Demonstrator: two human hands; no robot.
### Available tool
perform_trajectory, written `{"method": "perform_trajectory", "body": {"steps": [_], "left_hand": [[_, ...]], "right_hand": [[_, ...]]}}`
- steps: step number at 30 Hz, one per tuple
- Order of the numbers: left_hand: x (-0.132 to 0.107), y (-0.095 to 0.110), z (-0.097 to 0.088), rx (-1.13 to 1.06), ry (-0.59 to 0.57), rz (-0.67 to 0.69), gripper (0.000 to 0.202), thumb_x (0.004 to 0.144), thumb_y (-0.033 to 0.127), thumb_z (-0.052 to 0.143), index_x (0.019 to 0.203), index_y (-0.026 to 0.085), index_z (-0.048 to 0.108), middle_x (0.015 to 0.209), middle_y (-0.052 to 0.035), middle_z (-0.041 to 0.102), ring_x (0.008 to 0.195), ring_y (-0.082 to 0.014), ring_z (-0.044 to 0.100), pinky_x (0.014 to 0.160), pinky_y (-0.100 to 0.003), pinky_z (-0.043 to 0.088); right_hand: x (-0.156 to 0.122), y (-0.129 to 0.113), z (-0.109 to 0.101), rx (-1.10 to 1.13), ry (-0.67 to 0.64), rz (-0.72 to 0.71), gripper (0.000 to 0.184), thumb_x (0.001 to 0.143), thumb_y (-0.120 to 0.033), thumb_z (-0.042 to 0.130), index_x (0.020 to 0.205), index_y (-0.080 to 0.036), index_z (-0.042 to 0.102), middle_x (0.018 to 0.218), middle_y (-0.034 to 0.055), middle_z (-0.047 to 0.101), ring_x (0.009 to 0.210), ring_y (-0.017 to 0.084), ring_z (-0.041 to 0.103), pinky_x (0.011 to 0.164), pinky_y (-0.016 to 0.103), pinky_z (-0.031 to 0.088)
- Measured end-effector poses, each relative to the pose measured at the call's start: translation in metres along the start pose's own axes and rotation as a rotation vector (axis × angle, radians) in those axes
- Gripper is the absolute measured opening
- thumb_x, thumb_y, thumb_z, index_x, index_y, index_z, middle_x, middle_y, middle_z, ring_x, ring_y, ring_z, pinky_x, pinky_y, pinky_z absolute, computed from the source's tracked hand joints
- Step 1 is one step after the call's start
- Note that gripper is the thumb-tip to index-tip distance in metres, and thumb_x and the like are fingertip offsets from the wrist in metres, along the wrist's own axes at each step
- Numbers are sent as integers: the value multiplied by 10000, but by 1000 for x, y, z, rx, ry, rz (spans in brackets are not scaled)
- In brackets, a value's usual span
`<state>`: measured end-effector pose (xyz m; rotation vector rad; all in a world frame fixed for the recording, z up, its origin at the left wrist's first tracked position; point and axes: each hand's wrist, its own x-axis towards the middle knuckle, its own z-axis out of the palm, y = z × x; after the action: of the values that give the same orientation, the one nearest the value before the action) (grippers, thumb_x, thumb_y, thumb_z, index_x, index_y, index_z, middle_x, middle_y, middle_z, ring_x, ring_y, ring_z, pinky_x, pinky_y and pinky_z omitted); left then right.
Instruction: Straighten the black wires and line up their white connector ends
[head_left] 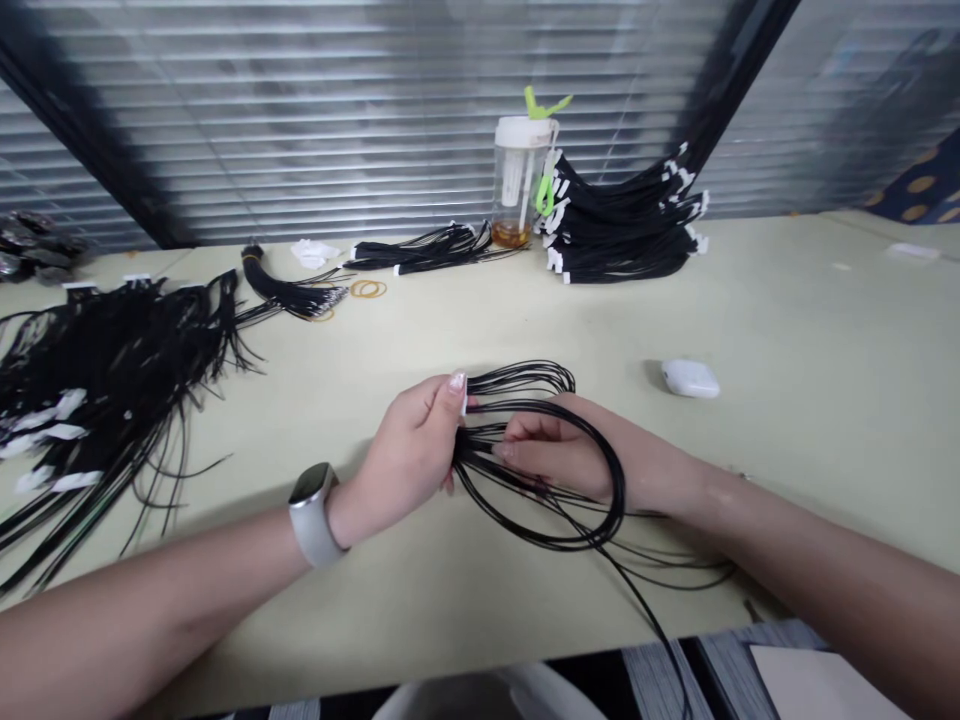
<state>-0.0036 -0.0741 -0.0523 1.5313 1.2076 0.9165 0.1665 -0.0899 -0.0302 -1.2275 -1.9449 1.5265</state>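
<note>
A bundle of thin black cables [559, 505] is looped over the pale green table [787, 340] in front of me. My left hand [409, 450], with a grey watch on its wrist, pinches the cables together near their white-tipped ends. My right hand [577, 450] reaches through the loop and its fingers close on the same strands just right of the left hand. Loose ends trail off over the table's front edge.
A large heap of black cables with white tags [97, 380] lies at the left. A stacked pile of bundled cables [630, 225] and a clear bottle [521, 180] stand at the back. Rubber bands [367, 289] and a white earbud case [690, 378] lie on the table.
</note>
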Motion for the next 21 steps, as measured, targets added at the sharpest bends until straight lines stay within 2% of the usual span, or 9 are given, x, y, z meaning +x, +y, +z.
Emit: {"method": "perform_trajectory", "body": {"steps": [2, 5, 9, 12, 14, 15, 18, 19, 21], "left_hand": [[0, 0, -1, 8, -4, -14, 404, 847, 520, 361, 717, 158, 484, 471, 47, 454, 261, -56, 395, 239, -165, 312], [1, -1, -1, -1, -28, -11, 427, 847, 535, 349, 720, 153, 491, 450, 41, 465, 274, -58, 399, 256, -159, 321], [3, -1, -2, -32, -26, -48, 447, 835, 558, 356, 722, 150, 498, 424, 42, 467, 269, -63, 398, 258, -163, 319], [4, -2, -2, -62, -2, -76, 455, 825, 576, 359, 727, 156, 503, 377, 62, 411, 251, -70, 388, 241, -163, 293], [4, -4, -3, -73, 6, -70, 450, 822, 575, 367, 732, 158, 508, 375, 67, 402, 248, -69, 387, 237, -161, 284], [4, -5, -3, -73, 4, -63, 445, 822, 570, 374, 733, 157, 511, 379, 66, 407, 251, -68, 391, 239, -160, 285], [3, -7, -3, -80, -6, -34, 438, 824, 560, 385, 734, 152, 517, 406, 60, 428, 267, -62, 405, 254, -157, 301], [3, -8, -3, -84, -11, -28, 441, 825, 561, 382, 733, 151, 516, 413, 59, 433, 270, -60, 405, 258, -157, 306], [3, -8, -3, -94, -24, -23, 444, 826, 562, 377, 730, 151, 514, 417, 59, 436, 272, -58, 401, 261, -158, 310]], "right_hand": [[-3, -1, -3, -113, 12, -23, 146, 779, -236, 467, 661, -160, 506, 577, -34, 494, 533, 76, 441, 503, 198, 347], [-9, -6, -10, -400, 124, -74, 85, 731, -186, 485, 665, -170, 535, 581, -38, 522, 529, 81, 447, 503, 205, 345], [-21, -13, -25, -855, 426, -94, 104, 714, -190, 528, 629, -187, 589, 596, -12, 562, 543, 101, 460, 517, 240, 325], [-31, -17, -39, -987, 722, -81, 71, 715, -234, 579, 685, -208, 638, 486, -26, 514, 459, 90, 414, 489, 262, 304], [-36, -19, -48, -888, 901, -115, 72, 727, -232, 594, 740, -204, 660, 474, -28, 520, 445, 81, 426, 498, 270, 334], [-37, -21, -51, -760, 950, -163, 85, 724, -211, 606, 778, -196, 671, 532, -15, 570, 486, 88, 479, 524, 274, 366], [-36, -23, -55, -174, 941, -421, 191, 733, -142, 607, 906, -188, 675, 887, 38, 660, 777, 140, 607, 656, 299, 449], [-35, -23, -54, -5, 937, -520, 189, 757, -135, 585, 918, -190, 668, 927, 34, 651, 797, 130, 609, 683, 305, 459], [-30, -21, -50, 173, 957, -627, 194, 812, -135, 528, 951, -206, 643, 814, 0, 635, 658, 77, 591, 655, 294, 469]]}}
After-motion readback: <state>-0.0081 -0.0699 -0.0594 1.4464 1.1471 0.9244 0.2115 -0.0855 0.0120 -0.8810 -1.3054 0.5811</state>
